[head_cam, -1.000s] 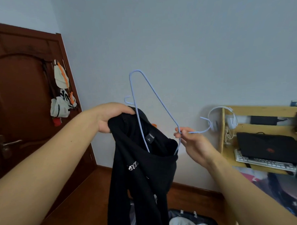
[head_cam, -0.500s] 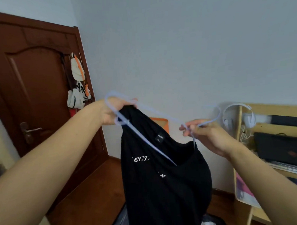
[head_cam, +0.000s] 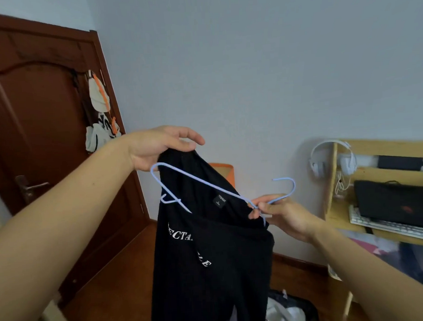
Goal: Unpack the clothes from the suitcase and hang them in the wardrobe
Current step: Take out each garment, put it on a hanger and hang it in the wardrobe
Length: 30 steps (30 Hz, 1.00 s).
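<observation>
My left hand grips one shoulder of the black printed top while my right hand's fingers pinch the thin pale-blue wire hanger half-threaded through its neck, so hanging in the unseen wardrobe remains.

a reddish-brown wooden floor fills the lower part of the view, and an open dark suitcase holding pale clothes lies on it near the bottom edge. at the right stands a light wooden desk with shelves; on its lower shelf a black closed laptop rests with its front edge over a white keyboard. a flat black box-like object lies on the shelf above, and white over-ear headphones hang over the desk's left upright post.
</observation>
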Motion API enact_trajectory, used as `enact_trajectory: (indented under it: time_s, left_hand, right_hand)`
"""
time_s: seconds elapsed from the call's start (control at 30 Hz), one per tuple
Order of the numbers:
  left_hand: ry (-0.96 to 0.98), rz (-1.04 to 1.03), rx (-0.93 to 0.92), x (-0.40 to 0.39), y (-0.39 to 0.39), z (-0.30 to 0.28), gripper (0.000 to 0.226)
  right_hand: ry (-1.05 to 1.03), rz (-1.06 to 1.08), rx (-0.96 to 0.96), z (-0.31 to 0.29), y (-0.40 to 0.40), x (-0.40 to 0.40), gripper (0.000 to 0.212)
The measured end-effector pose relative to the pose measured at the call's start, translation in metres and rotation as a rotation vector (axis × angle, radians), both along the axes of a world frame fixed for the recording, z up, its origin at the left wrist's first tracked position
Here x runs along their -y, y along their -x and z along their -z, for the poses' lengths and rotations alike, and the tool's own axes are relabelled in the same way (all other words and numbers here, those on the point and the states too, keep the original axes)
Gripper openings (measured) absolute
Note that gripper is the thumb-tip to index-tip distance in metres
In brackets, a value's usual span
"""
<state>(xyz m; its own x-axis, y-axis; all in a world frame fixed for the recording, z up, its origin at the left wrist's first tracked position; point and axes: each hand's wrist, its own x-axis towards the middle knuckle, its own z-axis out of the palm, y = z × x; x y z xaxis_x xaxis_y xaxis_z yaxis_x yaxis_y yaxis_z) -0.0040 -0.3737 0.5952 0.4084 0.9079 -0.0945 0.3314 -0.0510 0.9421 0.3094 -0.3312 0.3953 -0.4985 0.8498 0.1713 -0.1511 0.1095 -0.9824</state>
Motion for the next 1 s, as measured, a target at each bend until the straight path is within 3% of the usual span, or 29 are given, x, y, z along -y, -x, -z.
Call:
enact_trajectory:
  time_s: [0.07,0.13,0.2,0.27,0.37,0.47,0.57,0.67,0.73,0.8,0.87,0.9,0.97,1.0]
  left_hand:
    - [0.043,-0.040,-0.120,-0.001,0.010,0.004,0.029]
    - [-0.040,-0.249,-0.393,-0.006,0.019,0.016,0.020]
    - [-0.149,-0.460,-0.633,-0.012,0.022,0.029,0.015]
    - [-0.212,-0.582,-0.700,-0.017,0.017,0.040,0.011]
    - [-0.286,-0.689,-0.777,-0.026,0.012,0.048,0.012]
    - [-0.168,-0.732,-0.570,-0.031,0.021,0.051,0.007]
    - [-0.076,-0.703,-0.463,-0.026,0.022,0.050,0.016]
    - [-0.140,-0.589,-0.425,-0.022,-0.015,0.051,0.007]
    - [-0.172,-0.478,-0.322,-0.017,-0.047,0.056,0.013]
    - [-0.234,-0.375,-0.211,-0.012,-0.068,0.064,0.016]
    - [-0.422,-0.321,-0.168,-0.007,-0.071,0.079,0.013]
    - [-0.582,-0.327,-0.257,-0.007,-0.063,0.088,0.014]
    - [-0.909,-0.317,-0.616,-0.007,-0.047,0.103,0.033]
    - [-0.956,-0.268,-0.709,-0.006,-0.043,0.109,0.037]
  right_hand:
    - [-0.005,0.081,-0.006,-0.002,-0.010,-0.001,0.032]
    - [-0.061,0.166,0.013,-0.013,-0.027,-0.002,0.059]
    - [-0.145,0.183,0.087,-0.031,-0.036,0.000,0.051]
    - [-0.238,0.160,0.234,-0.048,-0.036,0.003,0.016]
    - [-0.381,0.180,0.437,-0.060,-0.027,0.007,0.014]
    - [-0.406,0.169,0.534,-0.065,-0.032,0.010,0.014]
    - [-0.445,0.221,0.603,-0.063,-0.035,0.009,0.021]
    - [-0.513,0.218,0.703,-0.068,-0.017,0.010,0.031]
    - [-0.529,0.171,0.703,-0.077,-0.003,0.009,0.025]
    - [-0.522,0.149,0.664,-0.084,0.002,0.009,0.021]
    - [-0.495,0.194,0.592,-0.086,-0.008,0.010,0.020]
    - [-0.481,0.239,0.550,-0.086,-0.016,0.010,0.021]
    - [-0.470,0.325,0.483,-0.089,-0.031,0.014,0.020]
    - [-0.473,0.345,0.466,-0.092,-0.035,0.016,0.020]
